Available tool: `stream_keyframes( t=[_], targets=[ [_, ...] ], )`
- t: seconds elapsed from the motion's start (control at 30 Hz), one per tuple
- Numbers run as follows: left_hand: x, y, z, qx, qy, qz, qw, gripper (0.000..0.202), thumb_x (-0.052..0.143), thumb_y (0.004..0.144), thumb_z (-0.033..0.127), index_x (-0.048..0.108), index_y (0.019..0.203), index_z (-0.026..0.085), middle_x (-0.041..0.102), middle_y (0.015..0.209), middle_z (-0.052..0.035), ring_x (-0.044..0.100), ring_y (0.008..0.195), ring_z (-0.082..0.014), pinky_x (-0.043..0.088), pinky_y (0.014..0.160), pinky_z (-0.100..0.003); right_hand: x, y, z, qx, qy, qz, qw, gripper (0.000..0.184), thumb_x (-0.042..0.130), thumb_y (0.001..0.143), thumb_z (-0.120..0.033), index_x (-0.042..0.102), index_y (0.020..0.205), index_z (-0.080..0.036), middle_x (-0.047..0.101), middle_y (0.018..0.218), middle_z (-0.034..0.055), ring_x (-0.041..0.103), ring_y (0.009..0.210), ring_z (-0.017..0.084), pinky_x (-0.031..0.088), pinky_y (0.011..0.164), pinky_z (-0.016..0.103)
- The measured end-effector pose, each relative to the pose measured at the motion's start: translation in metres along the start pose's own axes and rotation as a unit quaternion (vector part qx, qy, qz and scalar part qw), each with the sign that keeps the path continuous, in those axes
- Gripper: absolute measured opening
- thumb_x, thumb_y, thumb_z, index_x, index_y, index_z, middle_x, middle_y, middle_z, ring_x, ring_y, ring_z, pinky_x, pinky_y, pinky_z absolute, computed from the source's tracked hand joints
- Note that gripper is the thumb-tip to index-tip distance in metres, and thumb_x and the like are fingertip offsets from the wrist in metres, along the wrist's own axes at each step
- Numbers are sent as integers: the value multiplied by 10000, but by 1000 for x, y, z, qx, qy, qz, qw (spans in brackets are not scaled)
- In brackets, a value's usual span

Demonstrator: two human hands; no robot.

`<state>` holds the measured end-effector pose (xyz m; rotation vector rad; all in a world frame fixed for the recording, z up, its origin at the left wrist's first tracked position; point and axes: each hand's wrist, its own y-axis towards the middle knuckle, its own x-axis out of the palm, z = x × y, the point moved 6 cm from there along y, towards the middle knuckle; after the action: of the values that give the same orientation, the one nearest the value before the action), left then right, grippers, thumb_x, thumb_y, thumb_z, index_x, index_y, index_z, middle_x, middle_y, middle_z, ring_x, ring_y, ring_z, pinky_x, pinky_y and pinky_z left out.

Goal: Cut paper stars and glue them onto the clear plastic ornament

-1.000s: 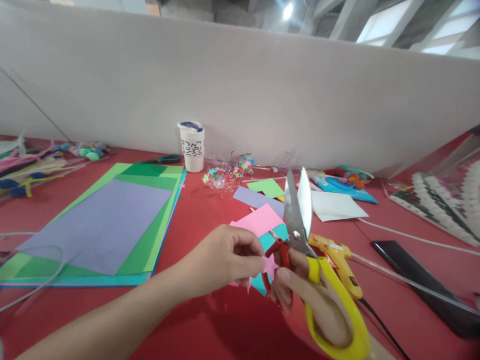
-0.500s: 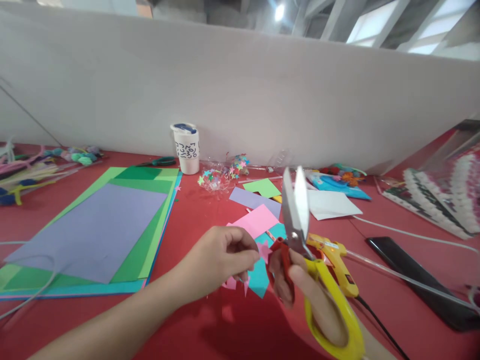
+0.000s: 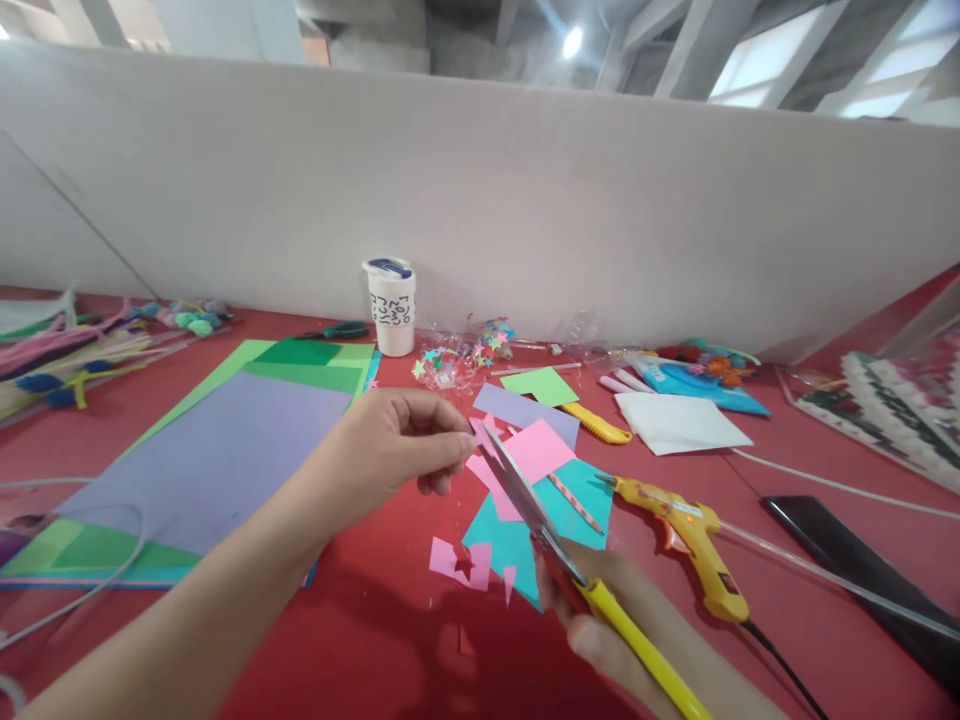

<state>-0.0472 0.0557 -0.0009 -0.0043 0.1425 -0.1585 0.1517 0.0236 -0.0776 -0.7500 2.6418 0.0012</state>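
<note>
My left hand (image 3: 390,445) is raised over the red table (image 3: 390,640), fingers pinched on a small pink paper star (image 3: 482,431). My right hand (image 3: 637,640) grips yellow and red scissors (image 3: 555,545) near the bottom edge, with the blades pointing up and left at the star. Below them lie pink paper scraps (image 3: 457,562), one with a star-shaped hole, on and beside a teal sheet (image 3: 525,540) and a pink sheet (image 3: 536,450).
A stack of purple and green sheets (image 3: 217,455) lies at left. A yellow glue gun (image 3: 694,545), a black phone (image 3: 855,575), white paper (image 3: 679,420), a white cup (image 3: 391,307), a yellow cutter (image 3: 596,423), pipe cleaners (image 3: 82,345) and a white partition (image 3: 480,190) surround the work spot.
The scissors have swung down from upright, and their blades now point left at the star. My left hand lifted the pink star up and away from the scraps, which now lie on the table.
</note>
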Motion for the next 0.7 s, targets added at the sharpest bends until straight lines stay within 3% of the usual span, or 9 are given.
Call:
stream_keyframes(
  t=[0.33,0.53,0.7],
  targets=[
    [3,1,-2,-6,-21,11,1000,152,651,752,208,630,605,174,591,515,47,540,446,-62,432,473,-179,2,-2,-18,-10,-10,-33,999,415,559,760,-611,441,659,-227,411,492,-49,405,444,127,300,442,266],
    [3,1,-1,-10,-24,7,1000,143,663,739,225,638,607,176,591,513,40,550,449,-76,438,469,-193,2,-11,-19,-39,-23,6,999,509,426,830,-705,510,748,-209,413,570,-41,378,445,105,310,422,236],
    [3,1,-1,-7,-28,7,1000,138,662,736,213,642,605,176,591,511,40,547,445,-71,439,466,-186,1,-16,-14,-30,-3,44,999,510,449,819,-715,541,802,-213,487,620,-10,390,446,109,350,403,229]
  ],
)
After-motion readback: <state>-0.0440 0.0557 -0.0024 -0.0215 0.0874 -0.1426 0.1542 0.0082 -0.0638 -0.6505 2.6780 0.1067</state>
